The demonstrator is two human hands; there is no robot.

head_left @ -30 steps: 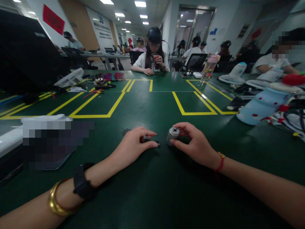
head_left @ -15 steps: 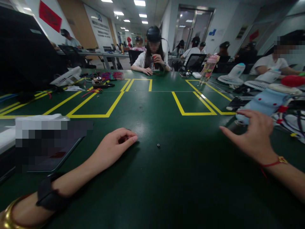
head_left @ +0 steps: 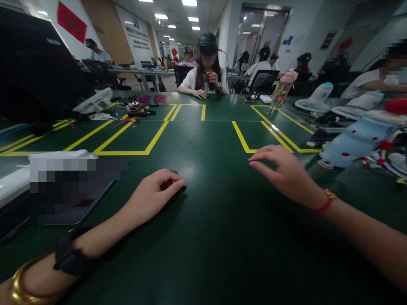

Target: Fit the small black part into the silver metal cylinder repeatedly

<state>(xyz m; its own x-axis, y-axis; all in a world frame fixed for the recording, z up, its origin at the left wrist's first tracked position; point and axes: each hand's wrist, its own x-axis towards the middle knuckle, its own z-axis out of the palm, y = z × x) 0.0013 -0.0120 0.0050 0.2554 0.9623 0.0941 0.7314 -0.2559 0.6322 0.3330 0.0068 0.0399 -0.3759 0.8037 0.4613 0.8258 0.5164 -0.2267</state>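
My left hand (head_left: 155, 190) rests on the dark green table (head_left: 197, 237), thumb against the curled index finger. A small dark bit (head_left: 174, 171) shows just behind those fingers; what they hold, if anything, is hidden. My right hand (head_left: 282, 176) hovers over the table on the right, its thumb and index fingertips pinched together. The small metal nut seen on the table earlier is gone from its spot. It appears to be in this pinch, too small and covered to make out clearly.
At left lie a tablet-like dark slab (head_left: 95, 201) and white wrapping (head_left: 63, 156). A blue spotted bottle (head_left: 352, 140) lies at right by small fans (head_left: 318, 97). Wires (head_left: 149, 100) lie far left. Opposite sits a person (head_left: 206, 72). Yellow tape (head_left: 124, 153) marks the table.
My right hand has come in leftward from beside the blue bottle, and its spread fingers have closed to a pinch. The small nut has left the table. My left hand keeps its pose.
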